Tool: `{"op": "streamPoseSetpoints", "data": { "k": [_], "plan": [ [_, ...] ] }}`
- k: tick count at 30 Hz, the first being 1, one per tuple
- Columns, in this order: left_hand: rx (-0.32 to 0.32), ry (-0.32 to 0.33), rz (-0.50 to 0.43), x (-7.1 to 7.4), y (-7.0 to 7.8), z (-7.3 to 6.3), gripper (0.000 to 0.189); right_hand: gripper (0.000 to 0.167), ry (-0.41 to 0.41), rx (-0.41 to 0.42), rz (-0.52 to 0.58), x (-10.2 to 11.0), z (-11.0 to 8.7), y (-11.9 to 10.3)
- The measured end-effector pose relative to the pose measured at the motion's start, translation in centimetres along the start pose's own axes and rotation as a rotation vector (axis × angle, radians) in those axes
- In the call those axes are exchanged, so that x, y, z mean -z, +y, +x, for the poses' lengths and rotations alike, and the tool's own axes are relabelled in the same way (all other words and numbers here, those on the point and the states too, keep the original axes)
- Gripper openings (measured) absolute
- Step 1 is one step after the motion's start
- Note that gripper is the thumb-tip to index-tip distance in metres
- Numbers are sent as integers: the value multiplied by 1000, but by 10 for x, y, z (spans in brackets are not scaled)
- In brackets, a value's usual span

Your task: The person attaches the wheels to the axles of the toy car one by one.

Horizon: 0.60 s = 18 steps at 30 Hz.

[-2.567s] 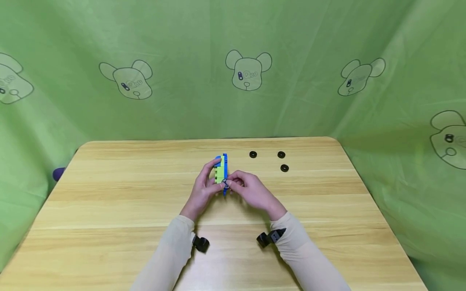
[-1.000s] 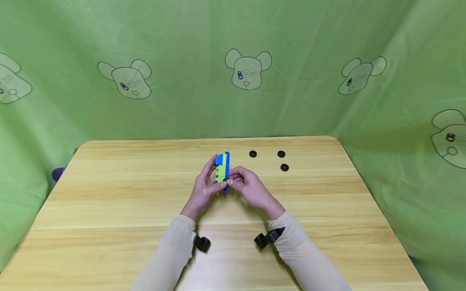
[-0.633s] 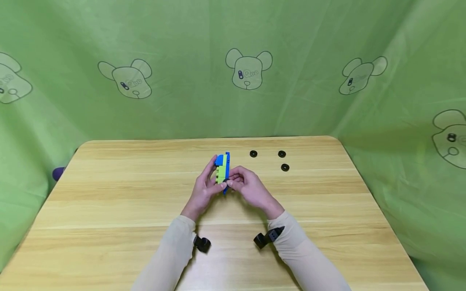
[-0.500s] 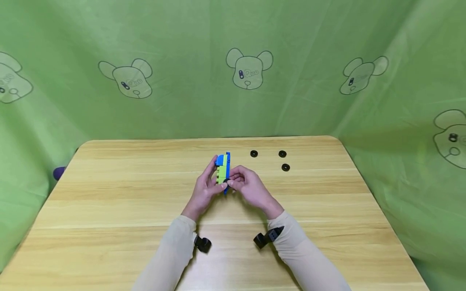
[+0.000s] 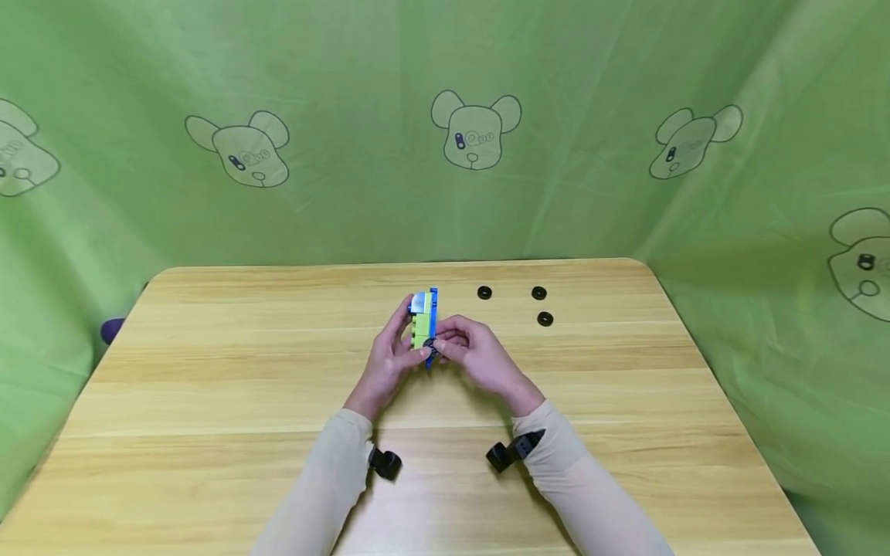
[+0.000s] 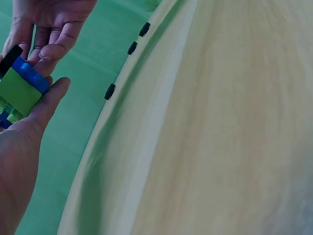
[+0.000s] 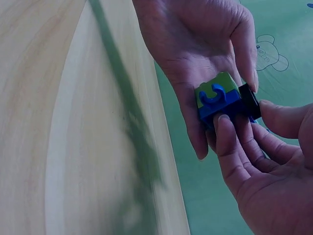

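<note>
A toy vehicle of lime-green and blue building blocks (image 5: 421, 324) is held up over the table, its long side upright in the head view. My left hand (image 5: 384, 361) grips it from the left, thumb near its lower end. At that end sits a black wheel (image 7: 250, 101) against the blue base, and the thumb of my right hand (image 5: 483, 361) presses on its outer face. In the right wrist view, my right fingers curl under the blue base, and a blue hook (image 7: 213, 96) shows on the end. The left palm hides part of the green blocks.
Three loose black wheels lie towards the back right of the wooden table (image 5: 278, 371): one wheel (image 5: 484, 293) on the left, another wheel (image 5: 538, 293) to its right, a third wheel (image 5: 545, 319) nearer. A green printed curtain (image 5: 361, 193) surrounds the table.
The left fingers have slid off the blue top piece to behind the vehicle. The vehicle has turned slightly, so the wheel's face shows more than half a second ago. Loose wheels stay put.
</note>
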<state>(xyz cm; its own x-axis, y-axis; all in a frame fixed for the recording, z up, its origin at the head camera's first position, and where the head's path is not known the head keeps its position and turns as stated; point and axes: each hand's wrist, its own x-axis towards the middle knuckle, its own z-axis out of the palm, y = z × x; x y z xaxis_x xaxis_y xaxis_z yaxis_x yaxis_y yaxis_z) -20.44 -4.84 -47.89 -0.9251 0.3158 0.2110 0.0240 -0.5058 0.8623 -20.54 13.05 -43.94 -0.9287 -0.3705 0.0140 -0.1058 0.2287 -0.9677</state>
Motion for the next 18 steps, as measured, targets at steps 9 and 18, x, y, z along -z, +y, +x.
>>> {"op": "streamPoseSetpoints", "data": {
  "k": [9,18],
  "plan": [
    [14,91,98,1,2,1,69,23,-6,6,-32,4,-1,0],
    [-6,190,194,3,2,4,51,20,-56,7,-75,7,-5,-1]
  ]
}}
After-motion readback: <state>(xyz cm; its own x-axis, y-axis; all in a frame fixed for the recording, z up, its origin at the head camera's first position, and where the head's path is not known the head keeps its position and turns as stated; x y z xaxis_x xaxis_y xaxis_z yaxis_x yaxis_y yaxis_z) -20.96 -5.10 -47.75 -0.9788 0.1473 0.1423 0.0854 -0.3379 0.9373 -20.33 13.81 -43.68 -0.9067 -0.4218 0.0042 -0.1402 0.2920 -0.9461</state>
